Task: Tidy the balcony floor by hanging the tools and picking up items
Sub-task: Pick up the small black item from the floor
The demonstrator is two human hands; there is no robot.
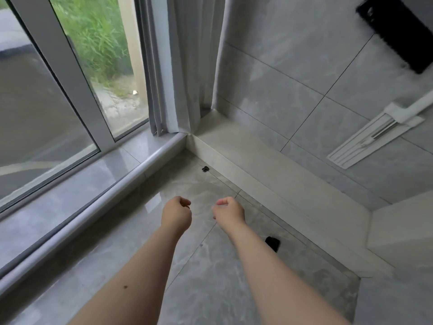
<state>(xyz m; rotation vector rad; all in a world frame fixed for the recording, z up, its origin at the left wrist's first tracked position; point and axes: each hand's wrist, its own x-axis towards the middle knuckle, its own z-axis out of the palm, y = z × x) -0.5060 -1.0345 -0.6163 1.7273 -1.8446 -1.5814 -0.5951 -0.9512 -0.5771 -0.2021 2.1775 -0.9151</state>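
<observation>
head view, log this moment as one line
left hand: curled, empty | right hand: curled, empty | small black item: on floor by ledge | second black item: floor near right forearm

A tiled balcony corner in a home. Glossy grey marble-look floor tiles (210, 277) meet a wall of matching large tiles (293, 73) above a pale skirting ledge (269, 174). Sliding glass panels in grey metal frames (65, 73) look out on greenery, and a grey curtain (180, 66) hangs gathered in the corner, beyond the person's outstretched hands.
</observation>
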